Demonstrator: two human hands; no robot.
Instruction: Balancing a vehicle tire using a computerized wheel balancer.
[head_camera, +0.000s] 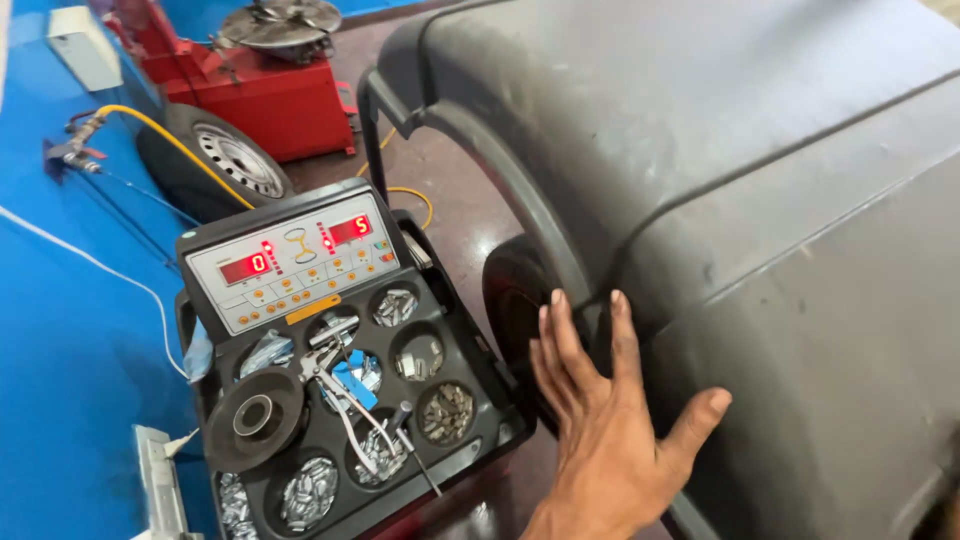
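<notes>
**Your hand is resting on the big grey hood**

You are laying one open hand (610, 430) flat on the big grey hood (760, 200) of the wheel machine. I cannot tell if it is your left or your right hand. Your fingers (565, 350) are spreading wide apart and are gripping nothing. They are pointing up along the curved edge of the hood, and your thumb is sticking out to the side on the grey wall. I cannot see your other hand.

Just above your fingertips, a black tyre (510, 290) is peeking out from under the hood. It is sitting very near your hand, maybe just touching.

Beside your hand, on the little-finger side, the black tray (470, 330) of the machine is sitting with round cups of small metal weights (445, 412). At the far end of the tray, a panel (290, 265) is glowing with red numbers. Closer in, silver pliers (345, 395) and a black cone (250, 418) are lying on the tray.

Far off from your hand, another wheel (215, 160) is leaning by a red machine (260, 95), with a yellow hose (165, 135) over it.

I think you are working the hood right now, pushing or steadying it. The next move is asking for a firm hold on the hood's edge, with your fingers staying clear of the tyre.
</notes>
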